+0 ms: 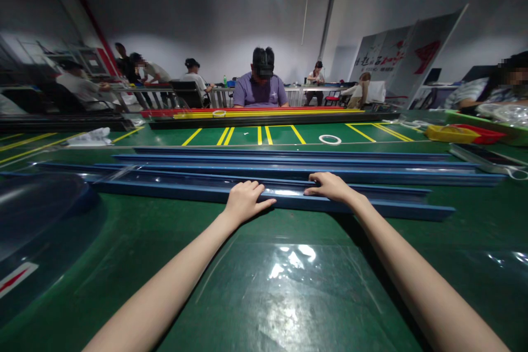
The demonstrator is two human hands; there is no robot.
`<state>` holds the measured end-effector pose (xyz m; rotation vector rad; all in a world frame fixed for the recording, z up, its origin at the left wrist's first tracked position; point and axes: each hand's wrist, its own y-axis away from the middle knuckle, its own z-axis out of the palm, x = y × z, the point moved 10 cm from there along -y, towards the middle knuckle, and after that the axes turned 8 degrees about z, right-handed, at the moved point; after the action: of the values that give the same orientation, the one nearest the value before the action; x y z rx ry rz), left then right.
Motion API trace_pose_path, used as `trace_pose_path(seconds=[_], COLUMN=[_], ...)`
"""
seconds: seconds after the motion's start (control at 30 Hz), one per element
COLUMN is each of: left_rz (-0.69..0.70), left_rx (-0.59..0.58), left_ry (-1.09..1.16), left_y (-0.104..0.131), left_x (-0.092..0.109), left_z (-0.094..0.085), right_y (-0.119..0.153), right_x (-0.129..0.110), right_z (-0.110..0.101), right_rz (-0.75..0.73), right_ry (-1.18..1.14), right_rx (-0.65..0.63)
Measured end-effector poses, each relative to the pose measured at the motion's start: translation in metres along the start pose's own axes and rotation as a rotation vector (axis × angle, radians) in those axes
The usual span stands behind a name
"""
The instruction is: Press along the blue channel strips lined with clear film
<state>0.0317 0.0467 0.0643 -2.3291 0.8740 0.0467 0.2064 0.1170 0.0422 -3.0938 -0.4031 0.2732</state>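
A long blue plastic channel [383, 207] lies across the green table in front of me. My left hand [246, 201] grips its near wall, fingers bent over the top edge and thumb stretched along the outside. Farther right, my right hand [331, 187] reaches over the same channel, with bent fingers at the far wall and the thumb inside. The right fingertips are partly hidden. More blue channels [412, 166] lie side by side just behind. At the left, a strip of clear film [113, 174] crosses the channels.
A clear sheet [289, 286] lies nearest me. A dark blue curved object [45, 220] sits at left. Tape rings [330, 139], a phone-like device [482, 158] and a yellow tray [451, 133] lie beyond. Across the table, a person [260, 85] sits behind red, yellow and black strips [268, 115].
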Motion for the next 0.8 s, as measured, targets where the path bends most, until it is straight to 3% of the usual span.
trace_pose_path(seconds=[0.8], left_rz=[-0.012], left_rx=[-0.022], left_ry=[0.035], left_y=[0.0000], left_x=[-0.0008], left_z=[0.0007], right_y=[0.0006], right_x=[0.0012], right_z=[0.0006], right_rz=[0.029], right_ry=[-0.007], right_rx=[-0.029])
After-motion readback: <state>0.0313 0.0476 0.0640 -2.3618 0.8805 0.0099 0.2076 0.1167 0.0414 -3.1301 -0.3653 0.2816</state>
